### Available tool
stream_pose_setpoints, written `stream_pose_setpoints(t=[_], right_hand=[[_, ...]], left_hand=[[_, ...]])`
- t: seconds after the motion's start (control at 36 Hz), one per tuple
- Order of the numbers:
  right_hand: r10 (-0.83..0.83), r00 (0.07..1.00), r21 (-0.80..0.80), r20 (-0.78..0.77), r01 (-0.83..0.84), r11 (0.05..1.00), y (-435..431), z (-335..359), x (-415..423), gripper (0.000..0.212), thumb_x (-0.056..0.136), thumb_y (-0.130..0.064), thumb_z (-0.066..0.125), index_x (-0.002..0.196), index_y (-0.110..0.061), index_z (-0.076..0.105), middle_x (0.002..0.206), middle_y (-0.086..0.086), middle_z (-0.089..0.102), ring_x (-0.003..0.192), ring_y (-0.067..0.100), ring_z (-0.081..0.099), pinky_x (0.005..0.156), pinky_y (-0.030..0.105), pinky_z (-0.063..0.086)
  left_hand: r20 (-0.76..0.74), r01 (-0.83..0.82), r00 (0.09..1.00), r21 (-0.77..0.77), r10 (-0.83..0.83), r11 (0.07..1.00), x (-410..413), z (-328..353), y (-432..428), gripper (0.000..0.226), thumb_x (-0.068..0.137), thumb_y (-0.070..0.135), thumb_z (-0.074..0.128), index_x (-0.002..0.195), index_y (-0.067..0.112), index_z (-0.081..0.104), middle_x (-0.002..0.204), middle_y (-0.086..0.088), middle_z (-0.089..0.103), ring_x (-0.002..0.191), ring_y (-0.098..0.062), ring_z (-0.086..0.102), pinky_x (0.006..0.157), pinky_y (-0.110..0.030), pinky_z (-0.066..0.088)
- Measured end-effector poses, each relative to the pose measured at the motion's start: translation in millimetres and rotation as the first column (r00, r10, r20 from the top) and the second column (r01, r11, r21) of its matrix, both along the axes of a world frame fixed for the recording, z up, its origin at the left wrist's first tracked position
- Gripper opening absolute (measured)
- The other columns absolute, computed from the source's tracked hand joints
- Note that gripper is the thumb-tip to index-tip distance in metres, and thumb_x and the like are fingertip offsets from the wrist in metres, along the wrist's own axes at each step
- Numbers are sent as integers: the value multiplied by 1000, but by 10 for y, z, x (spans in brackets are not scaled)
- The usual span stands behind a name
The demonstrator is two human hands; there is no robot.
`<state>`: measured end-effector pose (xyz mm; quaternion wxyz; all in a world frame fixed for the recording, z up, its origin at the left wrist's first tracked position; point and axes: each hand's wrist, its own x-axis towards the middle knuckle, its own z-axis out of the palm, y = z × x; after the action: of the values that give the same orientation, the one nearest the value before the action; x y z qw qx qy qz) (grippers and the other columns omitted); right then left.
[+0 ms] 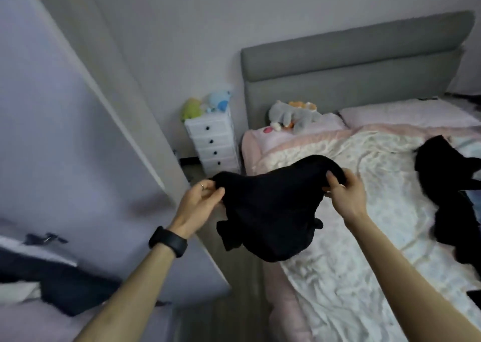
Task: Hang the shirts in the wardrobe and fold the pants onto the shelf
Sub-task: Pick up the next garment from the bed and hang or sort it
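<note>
A black garment (270, 206) hangs in the air between both my hands, over the gap between the wardrobe and the bed. My left hand (200, 201) pinches its left edge. My right hand (343, 193) grips its right edge, fingers curled over the cloth. The cloth sags in the middle and I cannot tell whether it is a shirt or pants. More black clothes (453, 198) lie in a heap on the right side of the bed. The open wardrobe door (65, 133) stands on my left, with dark folded clothes (65, 284) on a shelf at the lower left.
The bed (351, 250) with a pale crumpled cover fills the right half, under a grey headboard (351, 63). Plush toys (294, 117) lie by the pillows. A white drawer unit (213, 143) with toys on top stands beside the bed. A narrow wood floor strip (247, 276) runs between wardrobe and bed.
</note>
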<state>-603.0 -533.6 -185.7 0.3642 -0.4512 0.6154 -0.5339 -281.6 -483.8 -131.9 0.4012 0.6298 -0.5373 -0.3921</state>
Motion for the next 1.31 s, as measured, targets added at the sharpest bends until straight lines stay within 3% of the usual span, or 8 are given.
stream_pose_setpoints(t=[0.22, 0.39, 0.53, 0.75, 0.97, 1.11, 1.22, 1.31], right_hand=[[286, 951, 43, -118, -282, 958, 352, 11, 1255, 19, 96, -35, 65, 81, -25, 69, 70, -11, 70, 71, 9, 68, 68, 33, 52], [455, 879, 63, -142, -450, 891, 767, 125, 1997, 20, 94, -35, 69, 95, -15, 74, 92, 3, 75, 91, 22, 71, 87, 48, 56], [624, 777, 93, -79, -618, 781, 1085, 375, 2681, 24, 95, -29, 68, 88, -6, 63, 72, 8, 68, 58, 20, 66, 50, 35, 55], [780, 570, 106, 258, -819, 564, 1646, 778, 3675, 15, 96, -10, 65, 91, -6, 52, 91, 19, 64, 68, 25, 72, 56, 30, 59], [775, 595, 49, 214, -799, 600, 1807, 879, 3933, 22, 91, -14, 69, 85, -10, 49, 90, 12, 56, 71, 24, 74, 69, 44, 64], [663, 748, 44, -21, -662, 748, 1682, 855, 3829, 21, 93, -23, 67, 90, -11, 50, 91, 7, 60, 58, 18, 72, 76, 54, 62], [570, 806, -13, -159, -579, 815, 1582, 833, 3693, 17, 93, -23, 64, 96, -20, 47, 93, 7, 64, 52, 13, 70, 61, 38, 63], [588, 791, -33, -171, -601, 798, 1493, 818, 3643, 14, 96, -20, 58, 109, -23, 53, 88, 6, 68, 57, 9, 71, 67, 37, 64]], left_hand=[[79, -281, 955, -66, 285, 958, 992, -97, 978, 6, 97, 22, 64, 93, 25, 62, 83, 3, 72, 65, -1, 67, 58, -14, 49], [90, -587, 800, -86, 593, 805, 1877, -221, 1775, 11, 97, 28, 65, 87, 26, 60, 85, 1, 69, 80, -24, 67, 82, -48, 58], [245, -667, 649, -272, 720, 693, 2092, -139, 2181, 29, 90, 34, 70, 114, 24, 55, 107, 8, 57, 101, -21, 63, 86, -32, 49], [519, -498, 666, -225, 535, 838, 1237, -524, 2531, 54, 70, 86, 51, 86, 35, 46, 88, 16, 55, 80, -10, 56, 64, -35, 51], [380, -610, 708, -95, 595, 787, 1550, -867, 2610, 20, 99, 46, 54, 89, 28, 57, 71, 14, 57, 70, -13, 62, 53, -27, 45], [34, -554, 832, -6, 554, 832, 1934, -799, 2720, 14, 97, 30, 65, 88, 19, 65, 80, 11, 67, 81, -11, 63, 63, -9, 43], [-20, -442, 896, 73, 444, 894, 2232, -594, 2750, 24, 98, 30, 64, 115, 13, 70, 104, 0, 74, 102, -16, 69, 91, -27, 53], [102, -425, 903, 56, 418, 904, 2364, -431, 2688, 24, 99, 42, 58, 108, 20, 63, 103, 1, 69, 101, -20, 66, 88, -33, 51]])
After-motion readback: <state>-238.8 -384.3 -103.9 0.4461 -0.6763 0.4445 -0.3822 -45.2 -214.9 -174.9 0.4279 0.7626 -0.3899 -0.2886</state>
